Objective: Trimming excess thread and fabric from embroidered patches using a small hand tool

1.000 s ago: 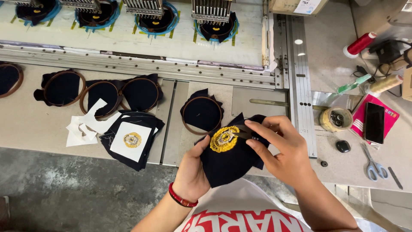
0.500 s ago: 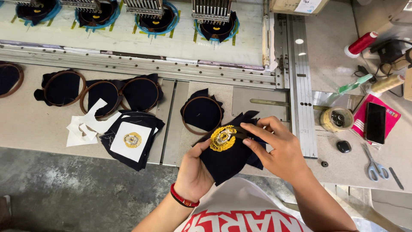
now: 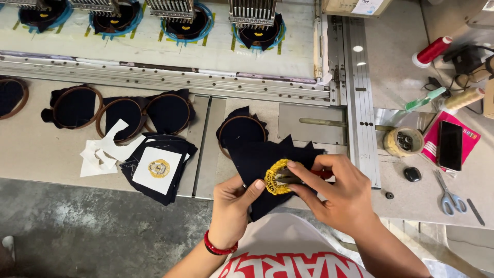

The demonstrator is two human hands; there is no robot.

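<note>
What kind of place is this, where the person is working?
Most likely an embroidery workshop. A row of machine needle heads stands over dark cloth at the far edge, wooden hoops with dark fabric lie on the bench, and the hands, left hand and right hand, hold dark cloth bearing a gold stitched badge.

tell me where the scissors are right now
In the head view the scissors lie flat on the table at far right, just below the black phone and right of the right hand.
</note>
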